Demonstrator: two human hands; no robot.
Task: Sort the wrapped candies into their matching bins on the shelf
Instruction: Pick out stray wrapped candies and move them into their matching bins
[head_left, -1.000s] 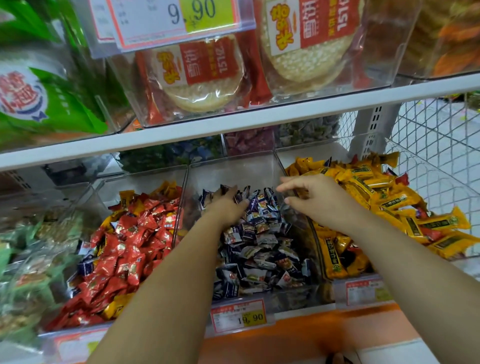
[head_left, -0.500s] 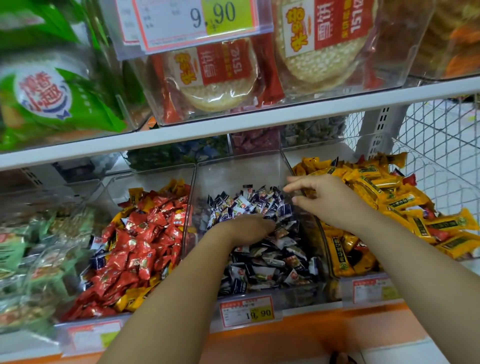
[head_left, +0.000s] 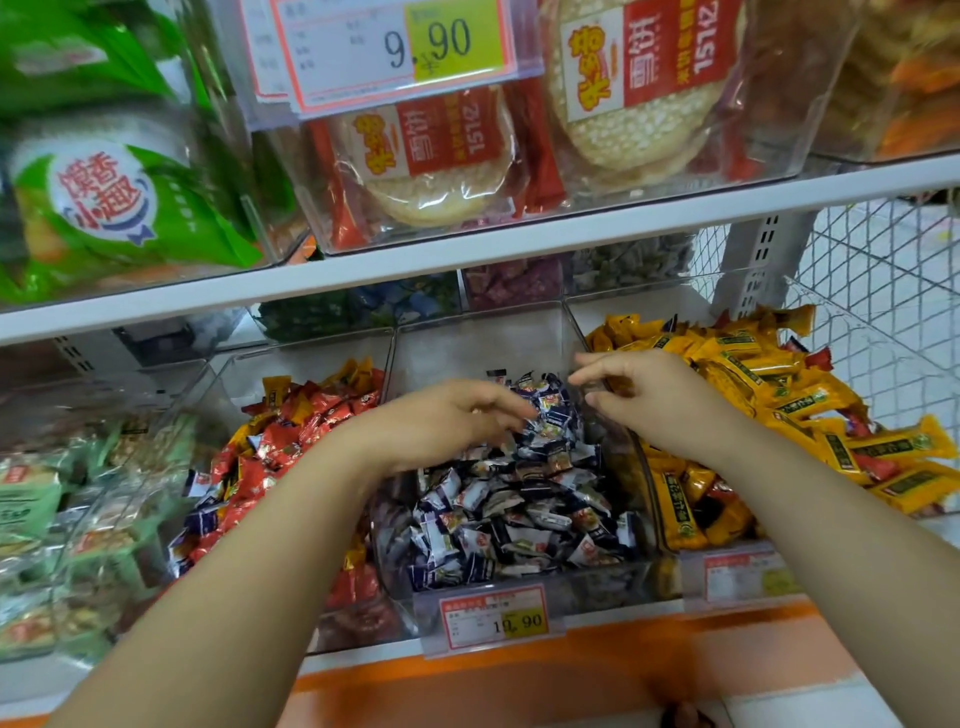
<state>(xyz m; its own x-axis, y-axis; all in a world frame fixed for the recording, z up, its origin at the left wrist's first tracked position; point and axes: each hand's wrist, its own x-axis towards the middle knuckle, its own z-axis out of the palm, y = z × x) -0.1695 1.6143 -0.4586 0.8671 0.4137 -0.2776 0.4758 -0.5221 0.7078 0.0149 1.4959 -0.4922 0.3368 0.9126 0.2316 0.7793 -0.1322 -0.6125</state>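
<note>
Reaching both hands into the middle bin (head_left: 478, 348), centre of the frame. Navy-and-white candies (head_left: 524, 499) fill it in a loose pile, highest toward the back.

My left hand (head_left: 447, 426) lies palm down on top of the pile, fingers (head_left: 511, 406) loosely curved over the wrappers. Whether they pinch one, I cannot tell. My right hand (head_left: 654, 400) hovers over the bin's right wall, fingers (head_left: 589, 364) spread, thumb apart from forefinger, nothing between them.

Strays noted: several navy wrappers (head_left: 200, 519) lie among the red candies (head_left: 291, 441) in the left bin, lower left of the frame.

Handling, judged: each piece is small and very light, probably firm inside crinkly glossy film. Slippery, not fragile. Best hold is a fingertip pinch across the body or on an end flap. A broad scoop would likely drag neighbours along.
</note>
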